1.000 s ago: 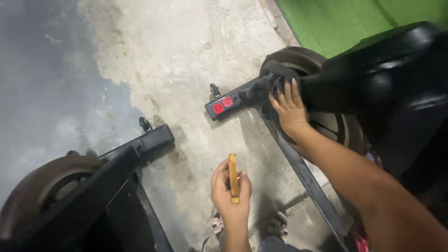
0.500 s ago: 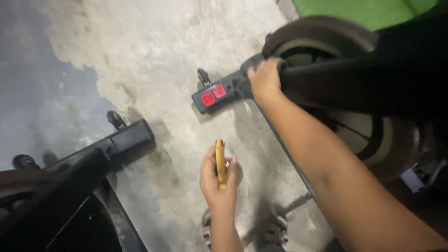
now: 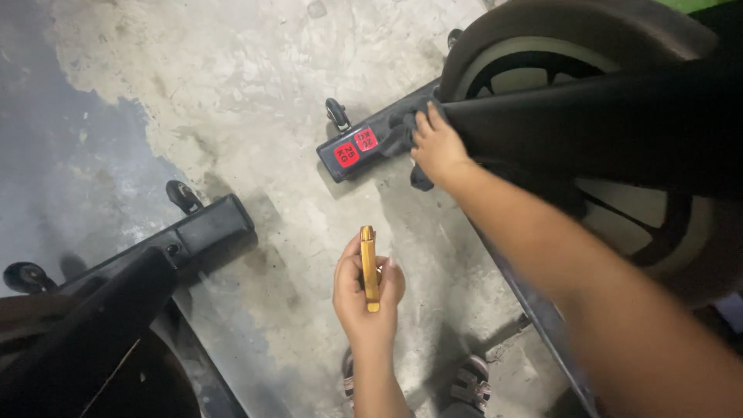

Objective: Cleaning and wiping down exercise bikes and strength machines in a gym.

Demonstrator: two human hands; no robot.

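My left hand grips a thin yellow-orange flat object edge-up, low in the middle of the view. My right hand reaches forward and presses a dark cloth against the black frame of an exercise bike, just beside its large flywheel. A black base bar with red stickers and a small transport wheel lies left of that hand.
A second exercise bike's black base bar and frame fill the lower left, with small wheels on it. The floor is worn concrete with grey patches. My sandalled feet stand at the bottom.
The view has shifted down and closer to the bike. My right hand slid slightly along the frame with the cloth. My left hand keeps the yellow object almost still.
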